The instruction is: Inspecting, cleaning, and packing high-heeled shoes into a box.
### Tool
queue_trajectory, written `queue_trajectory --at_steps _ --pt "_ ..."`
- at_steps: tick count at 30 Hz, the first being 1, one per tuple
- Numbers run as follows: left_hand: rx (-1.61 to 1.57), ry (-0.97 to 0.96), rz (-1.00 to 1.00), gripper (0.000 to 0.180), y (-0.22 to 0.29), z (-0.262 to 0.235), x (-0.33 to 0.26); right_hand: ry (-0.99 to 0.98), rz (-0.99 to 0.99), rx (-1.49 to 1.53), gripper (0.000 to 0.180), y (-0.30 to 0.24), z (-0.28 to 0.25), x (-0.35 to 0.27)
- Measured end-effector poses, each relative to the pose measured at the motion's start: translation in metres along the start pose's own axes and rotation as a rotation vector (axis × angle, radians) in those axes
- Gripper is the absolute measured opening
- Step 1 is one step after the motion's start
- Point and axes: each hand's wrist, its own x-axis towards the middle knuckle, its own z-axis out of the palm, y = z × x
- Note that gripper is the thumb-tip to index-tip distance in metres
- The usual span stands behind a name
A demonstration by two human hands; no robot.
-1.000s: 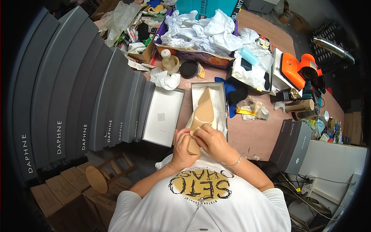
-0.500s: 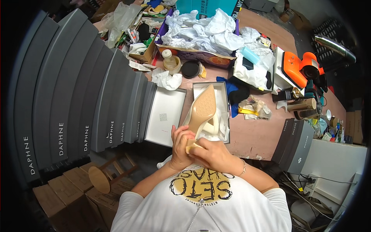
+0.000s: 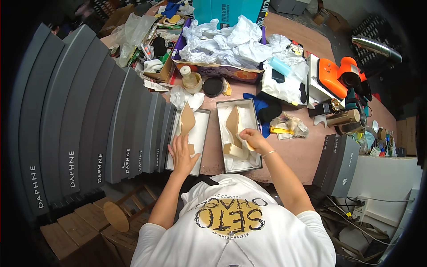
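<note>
Two beige pointed block-heel shoes lie apart on the brown table. One shoe point(image 3: 187, 121) rests in a white box lid point(image 3: 203, 133) at the left. My left hand point(image 3: 181, 155) lies flat over its heel end, fingers spread. The other shoe point(image 3: 233, 127) sits on white tissue in an open grey shoe box point(image 3: 255, 116) in front of me. My right hand point(image 3: 251, 138) curls over that shoe's side near the heel.
A tall fanned stack of dark grey shoe boxes point(image 3: 89, 124) fills the left. A cardboard box of crumpled white paper point(image 3: 227, 44) stands at the back, an orange tool point(image 3: 336, 75) at the right, grey boxes point(image 3: 340, 162) at the table's right front, and a wooden stool point(image 3: 116, 216) below.
Both hands held the pair of shoes together over the box. Now the shoes are separated: one lies in the left lid, the other in the box, with a hand on each.
</note>
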Motion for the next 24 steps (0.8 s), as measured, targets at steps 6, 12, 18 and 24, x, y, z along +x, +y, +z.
queue_trajectory --at_steps 6,12,18,24 --pt "-0.879 -0.314 -0.241 0.085 0.045 0.004 -0.018 -0.041 -0.216 0.029 0.015 -0.023 0.005 -0.026" --pt "-1.297 -0.178 -0.12 0.059 0.087 0.006 -0.009 -0.237 -0.353 0.544 0.017 -0.049 0.037 -0.101" --pt "-0.898 0.017 0.204 0.037 0.109 -0.031 0.004 -0.02 -0.278 0.134 0.012 -0.036 0.013 -0.134" --pt "-0.659 0.088 0.358 0.04 0.11 -0.026 -0.004 0.194 -0.947 -0.693 0.012 -0.081 0.06 -0.183"
